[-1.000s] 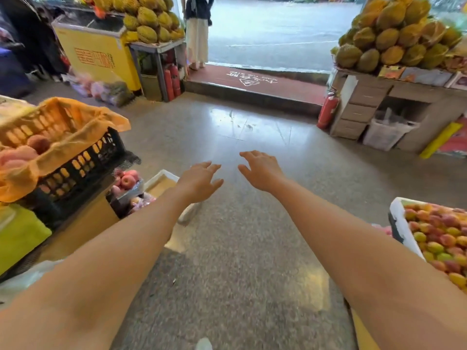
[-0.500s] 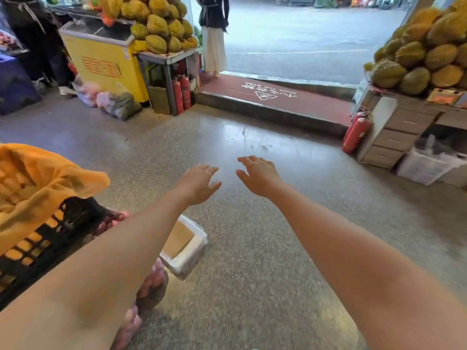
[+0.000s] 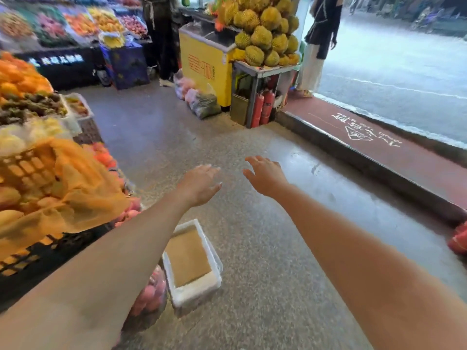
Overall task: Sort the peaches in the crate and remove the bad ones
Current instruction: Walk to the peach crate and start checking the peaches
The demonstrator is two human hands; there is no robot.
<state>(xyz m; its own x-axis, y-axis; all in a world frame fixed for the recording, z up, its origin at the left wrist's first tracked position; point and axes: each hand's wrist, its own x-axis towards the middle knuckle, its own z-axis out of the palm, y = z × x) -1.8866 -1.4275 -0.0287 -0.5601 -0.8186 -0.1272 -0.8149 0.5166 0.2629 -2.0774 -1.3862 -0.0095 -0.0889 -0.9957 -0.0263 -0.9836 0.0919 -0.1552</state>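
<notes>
Starting at the bottom of the frame, what lies nearest?

— Two bare forearms, running up from the lower corners towards the middle. Beside the left one, lower centre, a white rectangular plastic box (image 3: 192,294) with a brown cardboard sheet inside sits on the speckled grey stone floor (image 3: 265,261). Just left of it is a bag of pink round fruit (image 3: 149,296), partly hidden by the arm.

And the hands?

— Both hang above the floor at mid-frame, near each other but apart. The left hand (image 3: 199,185) is palm down, fingers straight and close together, with nothing in it. The right hand (image 3: 265,176) is spread, fingers slightly bent, thumb out to the left, likewise gripping nothing.

Where are the peaches?

— At the left edge, well apart from both hands. The black lattice plastic crate (image 3: 50,253) is lined with crumpled orange wrapping (image 3: 83,198), and pale yellow-pink peaches (image 3: 8,197) show inside it, blurred. I cannot tell good ones from bad.

Farther back?

— Upper centre: two red fire extinguishers (image 3: 262,107) stand under a metal tabletop (image 3: 265,68) piled with spiky yellow-green durians (image 3: 262,34), beside a yellow chest freezer (image 3: 202,69). To the right, a dark red doormat (image 3: 379,142) with white lettering lies at the doorway, and a person in a pale skirt (image 3: 313,64) stands at the top.
</notes>
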